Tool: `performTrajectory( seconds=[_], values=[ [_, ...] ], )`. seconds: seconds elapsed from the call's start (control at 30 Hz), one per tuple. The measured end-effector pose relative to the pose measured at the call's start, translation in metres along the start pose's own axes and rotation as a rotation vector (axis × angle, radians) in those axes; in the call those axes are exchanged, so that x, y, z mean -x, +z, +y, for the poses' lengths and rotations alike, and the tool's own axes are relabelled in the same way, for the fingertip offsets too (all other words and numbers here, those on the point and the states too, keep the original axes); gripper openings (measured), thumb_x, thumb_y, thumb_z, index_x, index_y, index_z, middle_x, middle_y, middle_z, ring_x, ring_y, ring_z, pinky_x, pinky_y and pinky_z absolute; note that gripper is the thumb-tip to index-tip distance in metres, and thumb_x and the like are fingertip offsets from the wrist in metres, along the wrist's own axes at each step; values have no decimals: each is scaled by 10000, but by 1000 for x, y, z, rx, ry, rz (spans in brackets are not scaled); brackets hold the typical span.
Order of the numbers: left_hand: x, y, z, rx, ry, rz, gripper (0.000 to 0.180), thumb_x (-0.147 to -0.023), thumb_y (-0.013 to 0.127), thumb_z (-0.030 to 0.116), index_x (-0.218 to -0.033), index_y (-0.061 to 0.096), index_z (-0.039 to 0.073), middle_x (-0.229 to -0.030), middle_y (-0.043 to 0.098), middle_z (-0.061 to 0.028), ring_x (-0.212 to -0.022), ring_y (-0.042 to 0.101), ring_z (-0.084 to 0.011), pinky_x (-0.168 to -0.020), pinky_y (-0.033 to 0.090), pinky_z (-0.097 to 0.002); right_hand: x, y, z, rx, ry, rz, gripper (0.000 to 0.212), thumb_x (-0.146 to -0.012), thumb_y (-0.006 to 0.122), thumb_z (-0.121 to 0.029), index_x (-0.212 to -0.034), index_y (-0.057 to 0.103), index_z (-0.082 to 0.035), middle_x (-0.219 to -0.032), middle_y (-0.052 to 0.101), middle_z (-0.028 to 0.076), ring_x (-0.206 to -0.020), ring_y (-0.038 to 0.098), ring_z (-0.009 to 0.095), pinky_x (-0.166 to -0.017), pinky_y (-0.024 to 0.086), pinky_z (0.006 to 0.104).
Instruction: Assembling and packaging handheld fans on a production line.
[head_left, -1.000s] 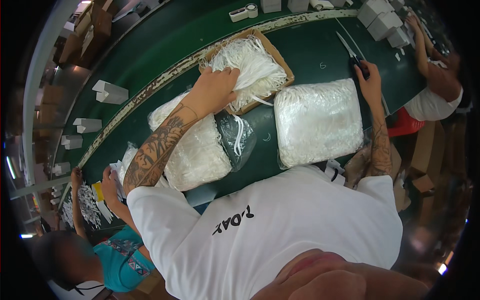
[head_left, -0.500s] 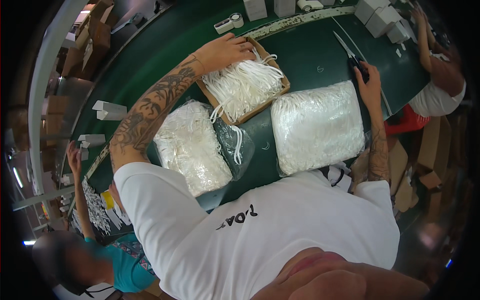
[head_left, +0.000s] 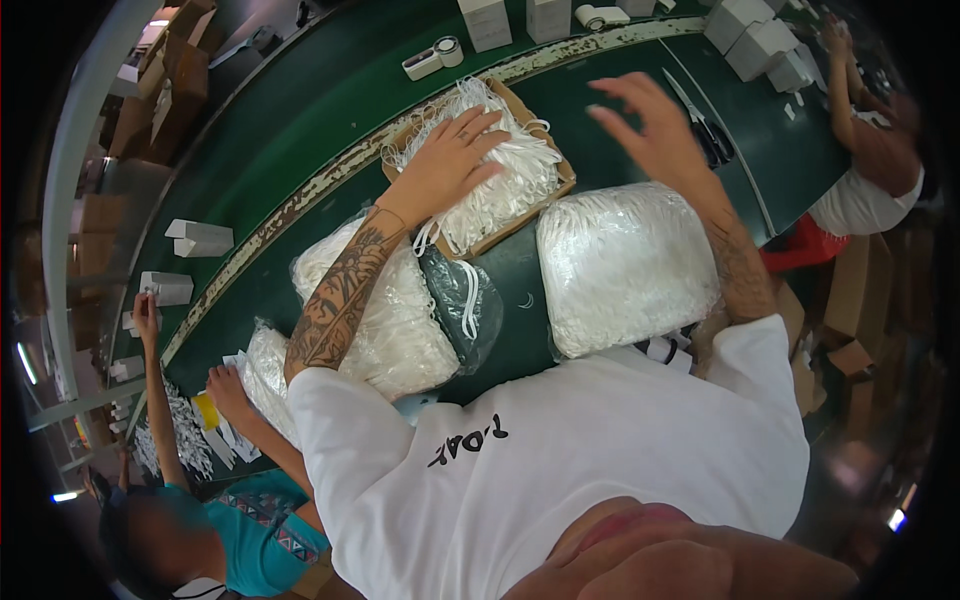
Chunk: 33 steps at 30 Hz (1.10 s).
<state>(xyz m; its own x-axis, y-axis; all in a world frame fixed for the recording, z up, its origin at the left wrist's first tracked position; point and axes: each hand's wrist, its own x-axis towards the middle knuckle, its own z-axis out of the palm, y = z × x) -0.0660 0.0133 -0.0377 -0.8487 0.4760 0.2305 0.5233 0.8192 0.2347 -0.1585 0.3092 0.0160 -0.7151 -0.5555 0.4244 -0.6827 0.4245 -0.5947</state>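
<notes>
your left hand (head_left: 450, 165) lies with its fingers spread over a heap of thin white cords (head_left: 525, 170) filling a shallow brown cardboard box (head_left: 522, 226); whether any strand is pinched under your fingertips, you cannot tell from here. your right hand (head_left: 655, 130) is empty, thumb and fingers parted, above the table between that box and a pair of black-handled metal scissors (head_left: 702, 125), which lie flat, untouched.

the surface before you is a dark green table (head_left: 790, 175), with a small curved pale mark near its middle. a clear plastic bag packed with white cord (head_left: 628, 275) sits below your right hand; a second clear bag of white cord (head_left: 410, 325) lies partly under your left forearm. just beside it, a loose white cord loop (head_left: 470, 300) rests on crumpled clear plastic. along the far side runs a chipped, cream-painted rail (head_left: 590, 46), and beyond it a green strip (head_left: 330, 115) carries white cartons (head_left: 485, 25) and a small white device with a round head (head_left: 432, 58).

to your left, a co-worker in a teal shirt (head_left: 265, 530) touches a white carton; to your right, another person sits by a red plastic container (head_left: 805, 247). brown cardboard boxes (head_left: 180, 85) are stacked at the upper left.
</notes>
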Motion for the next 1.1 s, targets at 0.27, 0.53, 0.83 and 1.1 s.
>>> performTrajectory(
  seconds=[0.27,0.53,0.83,1.1],
  values=[
    [1,-24,28,-201,114,-67,208,-922,610,224,-1095,700,150,-1234,613,-21,-1232,509,-221,-1114,327,-446,-22,51,4,-49,-5,-337,212,-889,695,-179,-1038,690,-27,-865,668,106,-774,656,288,-706,531,353],
    [3,-63,33,221,89,66,108,-871,696,151,-963,696,95,-1130,634,-32,-1082,569,-215,-943,437,-358,-39,-6,-54,-64,-70,-111,168,-930,694,-147,-1042,702,-23,-822,689,53,-676,601,94,-616,481,238],
    [-3,-115,11,1008,-222,308,178,-1004,598,134,-1084,635,-20,-887,661,-40,-756,582,-81,-700,491,-229,-76,-60,-101,-159,-45,-125,100,-944,666,-98,-982,699,-12,-775,683,65,-668,611,90,-614,498,234],
    [-54,-144,-70,705,-158,505,233,-1028,549,143,-1179,633,-12,-1013,667,-54,-823,602,-99,-755,508,-255,-96,-64,-122,-161,-105,-2,120,-931,672,-93,-942,691,25,-753,676,49,-640,578,71,-577,463,230]
  ],
)
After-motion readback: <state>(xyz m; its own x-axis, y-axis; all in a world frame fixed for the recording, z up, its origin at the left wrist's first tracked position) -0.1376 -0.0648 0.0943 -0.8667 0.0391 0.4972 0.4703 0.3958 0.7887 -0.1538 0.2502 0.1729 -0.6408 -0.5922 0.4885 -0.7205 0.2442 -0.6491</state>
